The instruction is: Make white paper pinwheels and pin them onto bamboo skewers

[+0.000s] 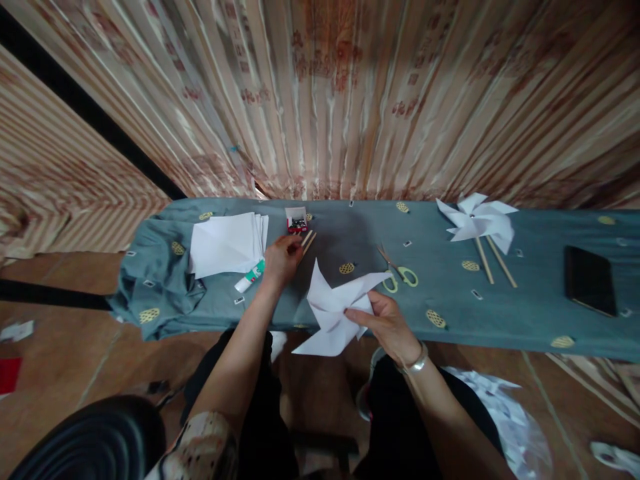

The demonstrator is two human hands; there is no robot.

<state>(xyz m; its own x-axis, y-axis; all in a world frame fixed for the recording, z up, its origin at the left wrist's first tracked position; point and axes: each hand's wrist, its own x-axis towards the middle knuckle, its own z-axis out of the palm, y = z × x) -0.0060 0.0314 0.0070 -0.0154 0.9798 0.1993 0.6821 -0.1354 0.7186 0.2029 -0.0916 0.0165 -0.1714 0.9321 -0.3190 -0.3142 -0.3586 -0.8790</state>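
My right hand (393, 327) holds a white paper pinwheel (333, 303) in front of the table edge, its thumb pressed at the folded centre. My left hand (284, 259) is over the table with its fingers closed together, beside some thin wooden sticks (309, 245). Whether one of these sticks is in its grip cannot be made out. Just beyond the fingers stands a small open red-and-white box (297, 219) with small dark items inside. A glue stick (250, 277) with a green label lies beside my left wrist. Open scissors (400, 270) with pale green handles lie beyond the pinwheel.
A stack of white paper (227, 243) lies at the left of the cloth-covered table (350, 233). Finished-looking pinwheels on sticks (477, 217) and a dark phone-like slab (590, 280) are to the right. A bag of white paper pieces (505, 413) sits on the floor; a black stool (95, 440) stands lower left.
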